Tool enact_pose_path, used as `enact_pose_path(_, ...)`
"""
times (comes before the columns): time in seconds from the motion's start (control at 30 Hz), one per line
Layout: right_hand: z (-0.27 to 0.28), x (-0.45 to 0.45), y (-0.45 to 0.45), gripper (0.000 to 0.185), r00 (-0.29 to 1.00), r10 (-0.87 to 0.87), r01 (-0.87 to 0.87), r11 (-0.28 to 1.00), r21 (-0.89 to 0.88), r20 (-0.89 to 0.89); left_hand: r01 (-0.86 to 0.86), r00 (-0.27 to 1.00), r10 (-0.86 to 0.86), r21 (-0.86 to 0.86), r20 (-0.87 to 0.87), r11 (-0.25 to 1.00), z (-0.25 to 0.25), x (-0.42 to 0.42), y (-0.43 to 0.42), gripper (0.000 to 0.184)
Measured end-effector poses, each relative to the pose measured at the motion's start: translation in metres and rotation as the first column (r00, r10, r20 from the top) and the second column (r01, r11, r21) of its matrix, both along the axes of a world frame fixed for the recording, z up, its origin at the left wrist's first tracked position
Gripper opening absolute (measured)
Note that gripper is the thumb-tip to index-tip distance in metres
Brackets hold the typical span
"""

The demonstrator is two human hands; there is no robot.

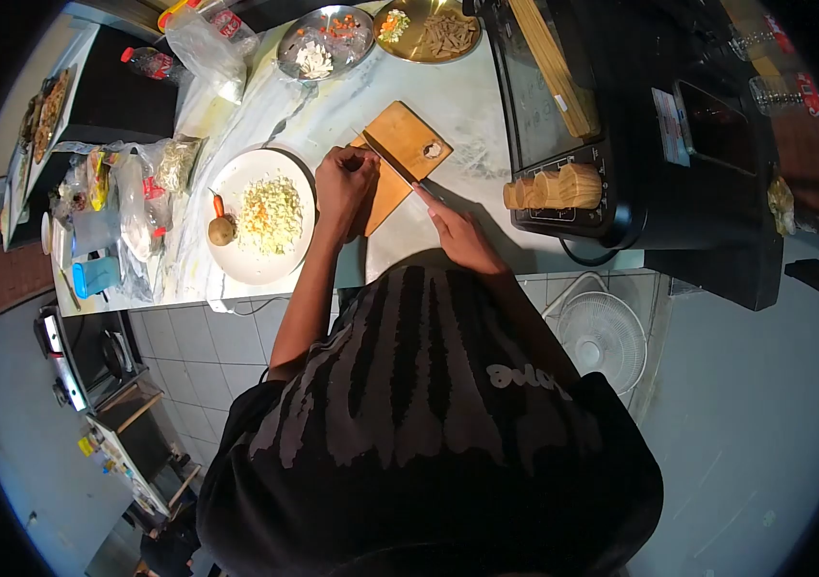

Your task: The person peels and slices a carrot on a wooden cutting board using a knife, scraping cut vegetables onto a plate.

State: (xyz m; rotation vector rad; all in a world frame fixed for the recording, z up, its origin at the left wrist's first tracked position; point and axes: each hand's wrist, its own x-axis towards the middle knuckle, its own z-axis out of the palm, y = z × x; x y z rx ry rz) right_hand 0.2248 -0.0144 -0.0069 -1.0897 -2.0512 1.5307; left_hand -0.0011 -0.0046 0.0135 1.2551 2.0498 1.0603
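Note:
A wooden cutting board (398,130) lies tilted on the marble counter. My right hand (458,231) is closed round the handle of a knife (388,158), whose blade crosses the board up to my left hand. Over the board's left edge, my left hand (348,183) has its fingers bent together near the blade; whatever they pinch is too small to name. A small pale piece (432,150) sits at the board's right corner. Left of my hands, a white plate (239,163) bears chopped pale-green pieces (271,213), a red chilli (218,205) and a round brownish item (221,231).
Two metal plates, one silver (286,60) and one golden (418,46), hold cut food at the back. A black oven-like appliance (563,144) with wooden pieces (554,188) stands right. Plastic bags (136,207) and bottles (152,63) are left. A fan (602,341) stands below.

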Motion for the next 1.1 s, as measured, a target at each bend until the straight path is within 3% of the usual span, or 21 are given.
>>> enact_pose_path(0.07, -0.002, 0.000, -0.001, 0.049, 0.999, -0.013, 0.016, 0.997, 0.079, -0.039, -0.026, 0.997, 0.028, -0.033, 0.069, 0.999, 0.001, 0.000, 0.000, 0.017)
enact_pose_path(0.2, 0.001, -0.002, 0.000, 0.051, 1.000, -0.018, 0.018, 0.999, 0.032, 0.018, 0.000, 0.998, 0.002, -0.040, 0.060, 0.999, -0.008, -0.007, 0.005, 0.018)
enact_pose_path(0.3, 0.002, -0.002, -0.001, 0.054, 0.999, -0.033, 0.031, 0.995, 0.095, 0.020, 0.032, 0.999, -0.029, -0.073, 0.044, 0.997, -0.007, -0.009, 0.005, 0.017)
enact_pose_path(0.37, -0.002, 0.000, 0.003, 0.056, 0.985, -0.013, -0.007, 0.993, 0.115, 0.174, 0.030, 0.996, -0.023, -0.089, 0.081, 0.996, -0.010, -0.012, 0.007, 0.016)
enact_pose_path(0.5, 0.018, -0.007, 0.006, 0.058, 0.956, -0.030, 0.000, 0.995, 0.104, 0.291, 0.017, 0.997, -0.010, -0.096, 0.075, 0.995, -0.010, -0.009, 0.005, 0.014)
enact_pose_path(0.57, 0.021, -0.008, 0.009, 0.059, 0.961, -0.053, 0.026, 0.995, 0.100, 0.273, -0.007, 0.999, 0.009, -0.029, 0.048, 1.000, -0.011, -0.005, 0.002, 0.013)
enact_pose_path(0.8, 0.025, -0.004, 0.008, 0.055, 0.986, 0.004, -0.010, 0.999, 0.035, 0.169, -0.022, 0.997, 0.028, -0.084, 0.073, 0.996, -0.008, -0.009, 0.005, 0.012)
enact_pose_path(0.87, 0.030, -0.006, 0.008, 0.054, 0.978, 0.041, -0.016, 0.992, -0.123, 0.206, 0.035, 0.999, -0.034, -0.085, 0.003, 0.996, -0.016, -0.015, 0.007, 0.010)
enact_pose_path(1.1, 0.004, -0.004, 0.002, 0.051, 0.999, -0.013, 0.013, 1.000, -0.011, -0.049, 0.008, 0.999, -0.003, -0.145, 0.036, 0.989, -0.008, -0.013, 0.010, 0.009)
